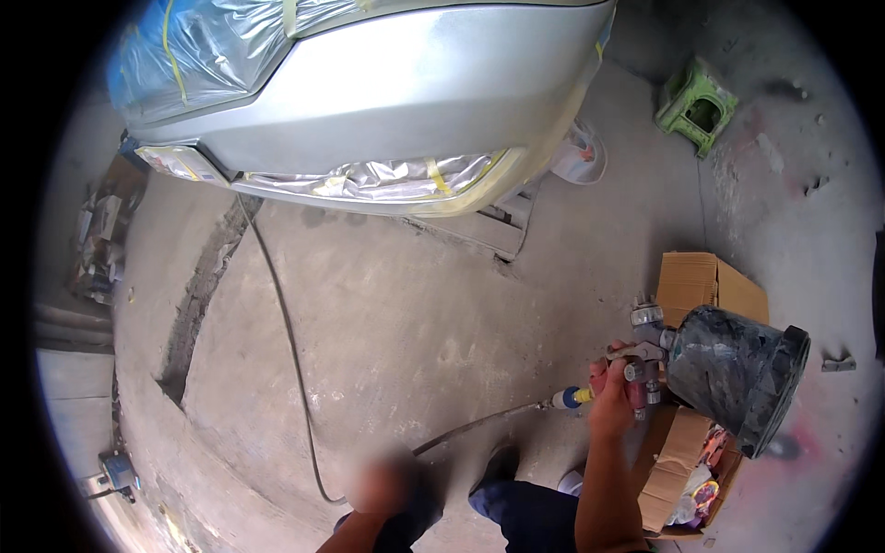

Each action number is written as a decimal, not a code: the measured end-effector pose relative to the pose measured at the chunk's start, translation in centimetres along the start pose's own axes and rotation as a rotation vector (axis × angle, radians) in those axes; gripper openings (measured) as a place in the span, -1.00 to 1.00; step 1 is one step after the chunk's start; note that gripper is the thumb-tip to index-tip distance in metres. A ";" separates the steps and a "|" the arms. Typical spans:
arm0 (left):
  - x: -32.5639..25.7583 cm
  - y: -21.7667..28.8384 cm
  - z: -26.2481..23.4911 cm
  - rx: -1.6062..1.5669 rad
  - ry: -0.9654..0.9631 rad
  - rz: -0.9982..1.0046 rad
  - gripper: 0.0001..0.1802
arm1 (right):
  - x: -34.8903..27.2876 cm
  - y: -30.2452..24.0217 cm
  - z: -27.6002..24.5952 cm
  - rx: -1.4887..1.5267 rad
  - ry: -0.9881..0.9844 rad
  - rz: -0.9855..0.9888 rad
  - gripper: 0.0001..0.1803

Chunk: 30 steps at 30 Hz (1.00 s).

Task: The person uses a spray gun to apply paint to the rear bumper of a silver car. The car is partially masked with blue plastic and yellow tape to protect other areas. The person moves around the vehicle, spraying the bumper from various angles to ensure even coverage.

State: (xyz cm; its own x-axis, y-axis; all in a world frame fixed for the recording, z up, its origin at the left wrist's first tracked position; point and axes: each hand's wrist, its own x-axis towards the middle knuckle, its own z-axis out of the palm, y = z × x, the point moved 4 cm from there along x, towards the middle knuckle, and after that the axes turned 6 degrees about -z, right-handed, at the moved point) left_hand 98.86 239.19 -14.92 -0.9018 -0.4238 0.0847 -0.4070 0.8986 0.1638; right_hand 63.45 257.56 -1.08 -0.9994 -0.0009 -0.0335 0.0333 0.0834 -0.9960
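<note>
Presently: right hand [613, 392], fingers wrapped round spray gun [714, 364]; left hand [380, 487] blurred, fingers' state indiscernible. Bumper [406, 101] masked and evenly silver-grey, apparently coated; masking film [387, 177] not yet removed.

The concrete floor [415, 313] was grey, dusty and stained, with a dark cracked channel [198, 295] running along its left part. A thin hose [290, 359] lay across it. An open cardboard box [705, 286] sat on the right, a green plastic stool [696, 103] lay at upper right, and a flat pallet [502, 226] rested under the masked silver car bumper [406, 92].
</note>
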 end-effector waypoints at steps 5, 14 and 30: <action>1.8 -2.4 6.2 0.137 0.159 0.007 -0.81 | 2.4 3.7 1.7 0.144 -0.007 -0.067 -0.63; 8.0 -12.3 10.0 0.149 0.203 -0.024 -0.84 | -3.0 14.2 10.8 0.028 -0.665 -0.442 -0.73; 16.1 -10.0 14.0 -0.012 -0.124 -0.127 -0.92 | -1.7 10.9 4.6 0.164 -0.163 -0.080 -0.58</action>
State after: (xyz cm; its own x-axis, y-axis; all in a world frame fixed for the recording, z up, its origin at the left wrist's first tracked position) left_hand 86.41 224.93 -28.92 -0.8548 -0.5156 -0.0590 -0.5172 0.8372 0.1776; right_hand 65.50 253.91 -12.28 -0.9855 -0.1632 0.0460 -0.0322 -0.0867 -0.9957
